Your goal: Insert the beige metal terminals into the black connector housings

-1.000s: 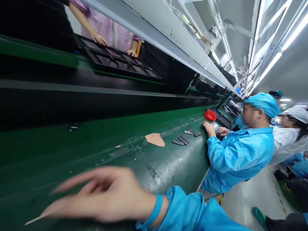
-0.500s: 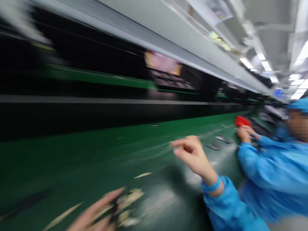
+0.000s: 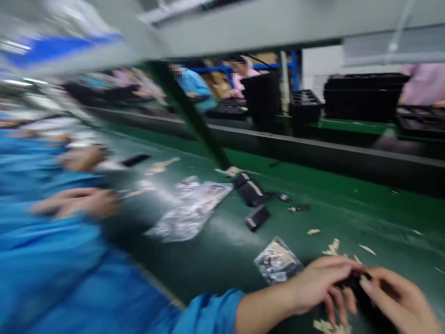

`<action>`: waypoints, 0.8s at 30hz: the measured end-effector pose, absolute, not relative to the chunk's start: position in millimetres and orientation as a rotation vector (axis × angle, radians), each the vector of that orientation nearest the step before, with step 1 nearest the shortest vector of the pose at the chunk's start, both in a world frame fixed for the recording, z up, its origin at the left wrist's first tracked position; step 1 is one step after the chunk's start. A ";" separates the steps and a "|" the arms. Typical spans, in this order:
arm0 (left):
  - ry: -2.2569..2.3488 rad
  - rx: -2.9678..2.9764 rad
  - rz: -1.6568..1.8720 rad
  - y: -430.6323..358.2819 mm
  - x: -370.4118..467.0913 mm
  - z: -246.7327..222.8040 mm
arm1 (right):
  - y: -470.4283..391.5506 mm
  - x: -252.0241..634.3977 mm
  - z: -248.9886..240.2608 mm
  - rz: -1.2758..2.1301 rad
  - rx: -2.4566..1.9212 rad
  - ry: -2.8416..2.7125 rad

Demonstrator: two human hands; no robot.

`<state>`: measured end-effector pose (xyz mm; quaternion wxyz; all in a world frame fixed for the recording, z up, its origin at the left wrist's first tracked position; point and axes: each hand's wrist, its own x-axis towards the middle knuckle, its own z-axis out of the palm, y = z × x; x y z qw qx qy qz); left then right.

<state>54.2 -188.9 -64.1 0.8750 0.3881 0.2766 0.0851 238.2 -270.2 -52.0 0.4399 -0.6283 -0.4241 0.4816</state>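
My left hand is bent over a small black part at the lower right, its fingers curled around the near side. My right hand pinches the same part from the other side, thumb and fingertips close to a pale speck on it. Blur and the fingers hide most of the part, so its kind is unclear. Pale strips and scraps lie on the green bench just beyond, with more scraps below my left hand. A small clear bag of pale bits lies left of my hands.
Black boxy pieces and a larger clear plastic bag lie farther left. A co-worker's hands and blue sleeves fill the left side. A slanted green post meets the bench; black trays stand behind the ledge.
My view has swung far to the left, showing the co-workers on that side. My right hand, earlier raised and apart, has come together with my left hand at the black part.
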 end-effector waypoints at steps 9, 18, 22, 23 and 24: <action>0.707 1.196 0.197 -185.0 38.9 -27.1 | -258.3 225.0 -35.2 1.265 -1.449 -0.839; 0.655 0.799 0.131 -182.8 39.0 -26.5 | -258.6 229.0 -29.0 1.422 -1.332 -0.867; 0.656 0.728 0.112 -183.3 39.5 -29.0 | -260.2 226.1 -33.1 1.385 -1.287 -0.931; 0.683 0.784 0.151 -183.2 39.9 -29.1 | -260.4 225.1 -34.0 1.343 -1.309 -0.923; 0.714 0.866 0.203 -183.1 40.3 -28.9 | -260.6 224.2 -34.6 1.303 -1.343 -0.913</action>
